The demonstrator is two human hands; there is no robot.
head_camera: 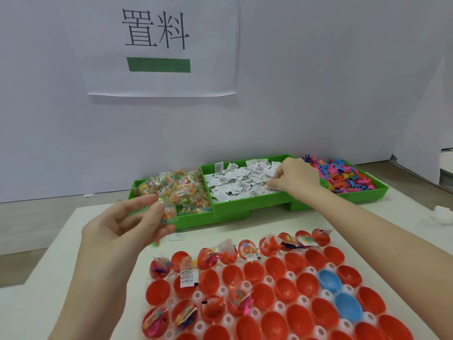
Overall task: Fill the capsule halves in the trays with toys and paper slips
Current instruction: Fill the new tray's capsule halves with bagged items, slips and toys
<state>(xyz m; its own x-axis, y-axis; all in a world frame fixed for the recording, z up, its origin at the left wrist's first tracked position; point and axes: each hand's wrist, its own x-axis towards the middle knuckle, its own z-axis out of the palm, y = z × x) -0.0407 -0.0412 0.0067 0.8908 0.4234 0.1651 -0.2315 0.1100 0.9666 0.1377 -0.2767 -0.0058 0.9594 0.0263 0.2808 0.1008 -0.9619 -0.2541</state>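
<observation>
A white tray (pixel 221 289) in front of me holds several red capsule halves (pixel 274 267) and two blue capsule halves (pixel 329 280). Some halves in the far row and at the left hold toys and paper slips. My left hand (pixel 127 229) pinches a clear packet of coloured beads (pixel 168 212) above the table. My right hand (pixel 295 177) reaches into the middle green bin (pixel 230 207), fingertips pinching a white paper slip (pixel 269 188) in the pile.
The left green bin (pixel 191 219) holds several clear bead packets. The right green bin (pixel 367 192) holds small coloured rubbery figures. A white wall with a printed sign (pixel 159 45) stands behind the bins. A crumpled white wad (pixel 442 214) lies at the right.
</observation>
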